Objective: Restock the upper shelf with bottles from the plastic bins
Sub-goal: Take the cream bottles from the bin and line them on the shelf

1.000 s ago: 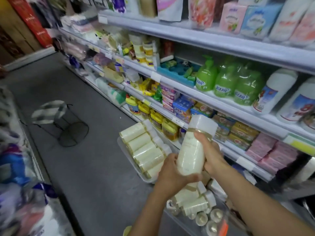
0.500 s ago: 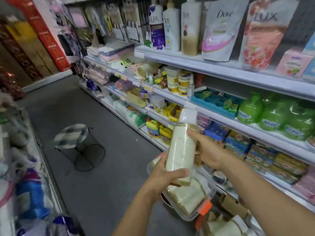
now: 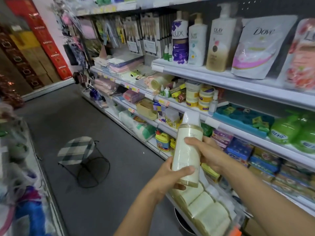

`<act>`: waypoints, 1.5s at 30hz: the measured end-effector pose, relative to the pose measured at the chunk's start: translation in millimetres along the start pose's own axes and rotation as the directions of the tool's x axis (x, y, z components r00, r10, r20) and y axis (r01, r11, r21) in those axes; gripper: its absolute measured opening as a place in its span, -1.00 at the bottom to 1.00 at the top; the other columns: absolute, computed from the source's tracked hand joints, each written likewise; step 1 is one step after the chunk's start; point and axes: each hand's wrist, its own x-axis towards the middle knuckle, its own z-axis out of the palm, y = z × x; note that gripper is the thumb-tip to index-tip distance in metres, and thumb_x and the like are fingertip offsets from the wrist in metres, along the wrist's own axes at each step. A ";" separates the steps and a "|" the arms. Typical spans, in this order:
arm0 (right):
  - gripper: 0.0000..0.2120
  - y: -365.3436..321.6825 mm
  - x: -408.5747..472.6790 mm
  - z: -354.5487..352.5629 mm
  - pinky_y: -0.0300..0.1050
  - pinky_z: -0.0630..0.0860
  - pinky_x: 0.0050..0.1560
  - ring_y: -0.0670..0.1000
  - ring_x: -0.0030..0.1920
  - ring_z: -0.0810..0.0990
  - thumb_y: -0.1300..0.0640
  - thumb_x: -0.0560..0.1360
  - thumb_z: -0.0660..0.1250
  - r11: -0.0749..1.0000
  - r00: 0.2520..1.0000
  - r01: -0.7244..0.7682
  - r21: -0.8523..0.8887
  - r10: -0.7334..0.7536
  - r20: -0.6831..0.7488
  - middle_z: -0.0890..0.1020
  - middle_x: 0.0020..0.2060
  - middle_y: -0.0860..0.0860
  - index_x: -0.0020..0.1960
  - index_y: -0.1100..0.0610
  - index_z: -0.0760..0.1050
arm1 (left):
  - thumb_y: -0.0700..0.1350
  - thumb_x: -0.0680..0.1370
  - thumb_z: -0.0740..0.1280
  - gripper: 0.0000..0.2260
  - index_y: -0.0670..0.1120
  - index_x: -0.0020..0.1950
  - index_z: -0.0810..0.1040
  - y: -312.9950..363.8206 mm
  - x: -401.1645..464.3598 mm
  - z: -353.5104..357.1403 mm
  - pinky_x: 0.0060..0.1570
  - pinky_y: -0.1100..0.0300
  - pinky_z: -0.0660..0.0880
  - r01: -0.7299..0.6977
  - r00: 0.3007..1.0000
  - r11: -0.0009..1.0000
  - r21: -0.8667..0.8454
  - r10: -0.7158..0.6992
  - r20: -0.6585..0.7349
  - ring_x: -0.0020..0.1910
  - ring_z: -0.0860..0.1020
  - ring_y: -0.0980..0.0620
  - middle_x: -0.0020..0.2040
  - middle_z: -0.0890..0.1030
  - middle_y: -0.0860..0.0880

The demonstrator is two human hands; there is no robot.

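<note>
Between both hands, in front of the store shelves, a cream bottle (image 3: pixel 186 150) with a white cap stands nearly upright. Left hand (image 3: pixel 167 178) wraps its base, thumb across the front; right hand (image 3: pixel 207 153) grips its middle from the shelf side, most fingers hidden behind. Below, the plastic bin (image 3: pixel 237 223) of matching bottles is cut off by the frame's edge and blurred. Upper shelf (image 3: pixel 221 77) carries Lux, Olay and Dove products

Bottle (image 3: pixel 187 149) upright between both hands: left hand (image 3: pixel 167 178) at its base, right hand (image 3: pixel 207 153) at mid-body. Bin (image 3: pixel 207 212) of lying bottles directly below. Shelves (image 3: pixel 238 80) to the right, stool (image 3: pixel 80 151) on the floor to the left.
</note>
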 end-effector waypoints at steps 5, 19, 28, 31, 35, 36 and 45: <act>-0.57 -33.5 44.2 16.6 -0.09 0.64 -0.18 0.01 -0.11 0.73 0.00 0.36 0.53 0.995 0.995 0.097 -0.002 -0.097 -0.024 0.74 -0.10 0.01 0.17 0.09 0.56 | 0.23 0.38 0.51 -0.46 0.11 0.30 0.51 42.9 39.3 -39.1 0.11 0.06 0.61 -0.071 0.997 0.996 0.050 0.072 -0.019 0.10 0.67 0.06 0.14 0.69 0.05; -0.52 -136.1 152.9 21.7 0.06 0.61 0.03 0.10 0.04 0.68 -0.13 0.38 0.44 0.977 0.974 0.213 0.005 -0.212 -0.085 0.70 0.03 0.07 0.22 0.06 0.51 | 0.30 0.18 0.61 -0.24 0.21 0.34 0.49 161.7 165.1 -110.7 0.15 -0.10 0.59 -0.286 0.957 0.955 0.077 0.282 0.063 0.09 0.68 -0.03 0.18 0.66 -0.06; -0.29 -177.4 188.9 42.4 -0.06 0.59 -0.14 0.04 -0.02 0.71 -0.24 0.17 0.50 0.949 0.916 0.312 -0.052 -0.315 -0.247 0.70 0.03 0.04 0.23 0.05 0.49 | 0.20 0.27 0.56 -0.38 0.21 0.30 0.51 218.2 215.1 -152.1 0.00 0.06 0.64 -0.336 0.919 0.940 0.059 0.314 0.237 0.07 0.68 -0.01 0.12 0.69 -0.01; -0.30 -189.5 199.3 58.6 -0.09 0.60 -0.16 0.02 -0.06 0.72 -0.23 0.17 0.51 0.939 0.892 0.343 -0.037 -0.337 -0.300 0.71 0.01 0.02 0.23 0.03 0.49 | 0.18 0.26 0.57 -0.40 0.21 0.27 0.52 236.5 228.6 -170.8 0.05 0.01 0.63 -0.351 0.902 0.934 0.064 0.319 0.290 0.09 0.68 -0.01 0.13 0.70 0.00; -0.33 -201.3 216.1 82.3 0.01 0.63 -0.03 0.05 0.00 0.71 -0.21 0.22 0.48 0.926 0.871 0.376 -0.027 -0.363 -0.332 0.70 0.05 0.05 0.27 0.01 0.49 | 0.18 0.24 0.57 -0.35 0.16 0.31 0.51 258.6 247.3 -203.0 -0.03 0.06 0.64 -0.368 0.878 0.927 0.066 0.324 0.353 0.07 0.68 -0.01 0.09 0.71 0.00; -0.36 -202.5 218.8 86.1 0.05 0.63 0.02 0.06 0.03 0.70 -0.18 0.26 0.47 0.924 0.874 0.383 -0.015 -0.367 -0.319 0.70 0.07 0.06 0.29 0.01 0.48 | 0.17 0.25 0.57 -0.34 0.14 0.33 0.51 262.3 250.5 -210.2 -0.05 0.08 0.64 -0.374 0.871 0.926 0.058 0.329 0.366 0.08 0.68 -0.01 0.10 0.70 0.00; -0.27 -220.0 233.3 124.8 0.10 0.64 0.00 0.12 0.07 0.69 -0.02 0.26 0.57 0.900 0.866 0.430 -0.076 -0.435 -0.248 0.68 0.09 0.10 0.38 -0.16 0.40 | 0.04 0.41 0.50 -0.49 0.12 0.35 0.51 287.4 269.7 -253.8 -0.09 0.11 0.63 -0.418 0.794 0.908 -0.024 0.378 0.476 0.11 0.67 -0.05 0.16 0.68 -0.03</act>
